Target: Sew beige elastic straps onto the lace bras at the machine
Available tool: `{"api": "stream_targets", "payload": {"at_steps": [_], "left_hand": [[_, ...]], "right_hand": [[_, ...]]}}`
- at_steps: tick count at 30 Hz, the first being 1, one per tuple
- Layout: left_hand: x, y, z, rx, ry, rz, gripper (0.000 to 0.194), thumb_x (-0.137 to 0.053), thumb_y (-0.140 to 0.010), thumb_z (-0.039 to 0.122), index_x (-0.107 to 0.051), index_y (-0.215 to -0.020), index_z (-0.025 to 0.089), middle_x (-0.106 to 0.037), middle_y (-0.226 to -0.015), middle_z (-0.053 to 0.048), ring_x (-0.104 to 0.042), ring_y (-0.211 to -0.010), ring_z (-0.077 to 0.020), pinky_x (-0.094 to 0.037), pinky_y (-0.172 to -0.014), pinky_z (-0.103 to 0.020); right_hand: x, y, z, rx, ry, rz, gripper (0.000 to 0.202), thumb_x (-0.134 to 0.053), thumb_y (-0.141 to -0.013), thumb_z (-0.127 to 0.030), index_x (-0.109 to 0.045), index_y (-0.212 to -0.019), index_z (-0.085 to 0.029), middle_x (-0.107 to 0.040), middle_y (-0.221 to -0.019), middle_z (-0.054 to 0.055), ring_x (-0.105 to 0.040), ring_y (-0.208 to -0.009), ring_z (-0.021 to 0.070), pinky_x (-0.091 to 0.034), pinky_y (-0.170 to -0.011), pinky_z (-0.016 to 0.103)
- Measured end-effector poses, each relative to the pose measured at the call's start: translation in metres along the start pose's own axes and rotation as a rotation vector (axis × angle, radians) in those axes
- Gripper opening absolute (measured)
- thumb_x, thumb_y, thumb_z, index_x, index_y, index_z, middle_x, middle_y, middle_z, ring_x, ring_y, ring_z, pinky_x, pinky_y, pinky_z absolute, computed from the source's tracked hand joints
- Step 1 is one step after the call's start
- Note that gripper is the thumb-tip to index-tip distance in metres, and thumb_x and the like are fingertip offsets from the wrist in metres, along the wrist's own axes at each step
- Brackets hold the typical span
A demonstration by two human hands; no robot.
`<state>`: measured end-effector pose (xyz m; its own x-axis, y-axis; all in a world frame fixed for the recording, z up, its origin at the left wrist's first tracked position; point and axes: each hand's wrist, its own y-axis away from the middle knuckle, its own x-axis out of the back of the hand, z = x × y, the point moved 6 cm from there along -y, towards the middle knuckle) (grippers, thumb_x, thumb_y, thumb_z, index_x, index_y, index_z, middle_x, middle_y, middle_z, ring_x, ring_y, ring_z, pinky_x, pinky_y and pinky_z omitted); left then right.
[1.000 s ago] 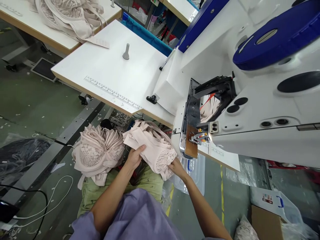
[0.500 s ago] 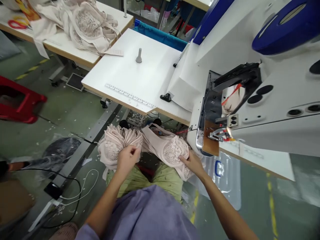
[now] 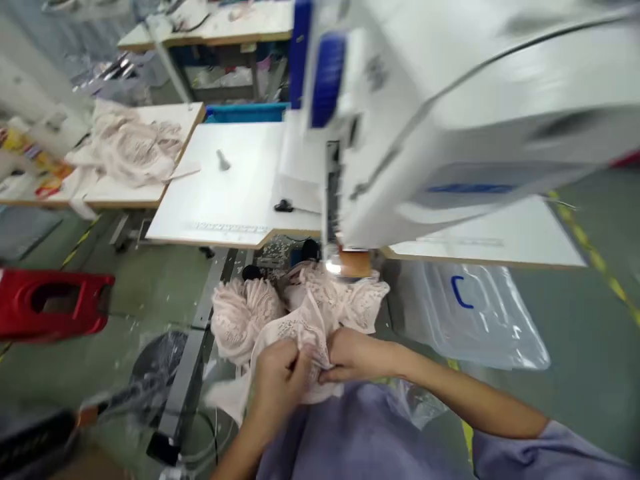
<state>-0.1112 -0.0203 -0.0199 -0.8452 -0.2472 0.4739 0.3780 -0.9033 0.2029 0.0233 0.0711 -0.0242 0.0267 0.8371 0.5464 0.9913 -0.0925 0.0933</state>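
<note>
Close to my body, a pale pink lace bra (image 3: 295, 327) is gripped by both hands. My left hand (image 3: 283, 377) pinches its fabric with closed fingers. Beside it, my right hand (image 3: 357, 357) also has closed fingers on the same bra, very near the left thumb. A bunched stack of similar bras (image 3: 245, 317) lies just beyond, on the left. Another lace bra (image 3: 350, 300) spreads out under the front end of the sewing machine (image 3: 355, 263). Motion blur hides the finer details of the cloth between my fingers.
The machine's large white head (image 3: 450, 120) fills the upper right. A white table (image 3: 215, 193) with a printed ruler stands ahead, and more bras (image 3: 135, 147) are heaped on the table at left. A red stool (image 3: 55, 303) and a clear plastic box (image 3: 480, 313) flank me.
My hands have come together in front of my body and now hold one bra between them. My view has swung to the right and lifted, bringing the machine head across the frame.
</note>
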Motion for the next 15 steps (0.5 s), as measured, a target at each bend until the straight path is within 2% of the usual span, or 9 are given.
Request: {"api": "stream_targets", "payload": {"at_steps": [2, 3, 6, 8, 10, 11, 12, 14, 15], "left_hand": [[-0.021, -0.026, 0.021, 0.011, 0.216, -0.071, 0.023, -0.067, -0.082, 0.043, -0.065, -0.068, 0.026, -0.065, -0.072, -0.004, -0.059, -0.076, -0.0224, -0.043, -0.073, -0.033], [-0.037, -0.042, 0.03, 0.035, 0.315, -0.134, 0.019, -0.071, -0.078, 0.044, -0.068, -0.074, 0.025, -0.068, -0.078, -0.005, -0.061, -0.083, -0.0244, -0.045, -0.077, -0.034], [-0.098, -0.078, 0.057, 0.092, 0.48, -0.36, 0.031, -0.077, -0.071, 0.049, -0.074, -0.084, 0.021, -0.073, -0.086, -0.008, -0.065, -0.091, -0.0285, -0.05, -0.081, -0.037], [-0.128, -0.089, 0.069, 0.092, 0.5, -0.414, 0.041, -0.072, -0.073, 0.057, -0.075, -0.091, 0.02, -0.074, -0.091, -0.009, -0.067, -0.093, -0.0287, -0.051, -0.082, -0.037], [-0.142, -0.094, 0.074, 0.111, 0.524, -0.397, 0.048, -0.069, -0.074, 0.063, -0.073, -0.1, 0.023, -0.074, -0.099, -0.008, -0.066, -0.1, -0.0275, -0.051, -0.086, -0.036], [-0.143, -0.095, 0.075, 0.118, 0.524, -0.374, 0.048, -0.069, -0.074, 0.063, -0.072, -0.102, 0.024, -0.074, -0.103, -0.007, -0.066, -0.104, -0.0267, -0.05, -0.089, -0.034], [-0.141, -0.095, 0.075, 0.12, 0.516, -0.349, 0.048, -0.07, -0.074, 0.063, -0.072, -0.102, 0.025, -0.073, -0.105, -0.006, -0.064, -0.106, -0.0259, -0.049, -0.09, -0.033], [-0.134, -0.093, 0.077, 0.12, 0.483, -0.329, 0.045, -0.069, -0.077, 0.061, -0.072, -0.101, 0.023, -0.073, -0.104, -0.006, -0.063, -0.107, -0.0251, -0.048, -0.091, -0.031], [-0.13, -0.09, 0.078, 0.117, 0.46, -0.335, 0.044, -0.067, -0.08, 0.06, -0.072, -0.101, 0.022, -0.073, -0.101, -0.007, -0.063, -0.104, -0.0248, -0.048, -0.089, -0.03]], "right_hand": [[0.026, 0.023, -0.026, 0.014, 0.006, -0.009, 0.043, -0.054, -0.095, -0.048, -0.066, -0.068, -0.017, -0.057, -0.057, -0.001, -0.044, -0.052, 0.0108, -0.034, -0.054, 0.025], [0.044, 0.039, -0.036, -0.014, -0.015, 0.022, 0.041, -0.054, -0.095, -0.045, -0.066, -0.068, -0.016, -0.055, -0.056, -0.002, -0.042, -0.052, 0.0095, -0.032, -0.052, 0.024], [0.094, 0.09, -0.053, -0.116, -0.214, 0.109, 0.034, -0.052, -0.098, -0.04, -0.066, -0.081, -0.015, -0.057, -0.065, -0.003, -0.049, -0.059, 0.0078, -0.035, -0.055, 0.019], [0.112, 0.12, -0.051, -0.132, -0.293, 0.051, 0.034, -0.051, -0.098, -0.042, -0.067, -0.086, -0.014, -0.06, -0.07, -0.003, -0.051, -0.061, 0.0084, -0.037, -0.057, 0.019], [0.133, 0.139, -0.027, -0.189, -0.244, 0.044, 0.034, -0.055, -0.095, -0.045, -0.068, -0.086, -0.015, -0.063, -0.069, -0.002, -0.051, -0.059, 0.0094, -0.037, -0.056, 0.02], [0.152, 0.145, -0.005, -0.276, -0.162, 0.143, 0.031, -0.059, -0.092, -0.045, -0.069, -0.084, -0.016, -0.064, -0.069, -0.002, -0.052, -0.059, 0.0101, -0.037, -0.056, 0.02], [0.177, 0.152, 0.021, -0.405, -0.062, 0.319, 0.028, -0.06, -0.092, -0.042, -0.07, -0.085, -0.017, -0.066, -0.071, -0.001, -0.054, -0.061, 0.0113, -0.037, -0.058, 0.021], [0.243, 0.18, 0.071, -0.781, 0.228, 0.899, 0.021, -0.067, -0.086, -0.039, -0.07, -0.088, -0.018, -0.069, -0.083, 0.003, -0.058, -0.071, 0.0157, -0.038, -0.062, 0.023], [0.267, 0.187, 0.089, -0.864, 0.283, 1.043, 0.024, -0.065, -0.087, -0.037, -0.068, -0.098, -0.016, -0.069, -0.098, 0.009, -0.059, -0.082, 0.0198, -0.039, -0.066, 0.025]]}}
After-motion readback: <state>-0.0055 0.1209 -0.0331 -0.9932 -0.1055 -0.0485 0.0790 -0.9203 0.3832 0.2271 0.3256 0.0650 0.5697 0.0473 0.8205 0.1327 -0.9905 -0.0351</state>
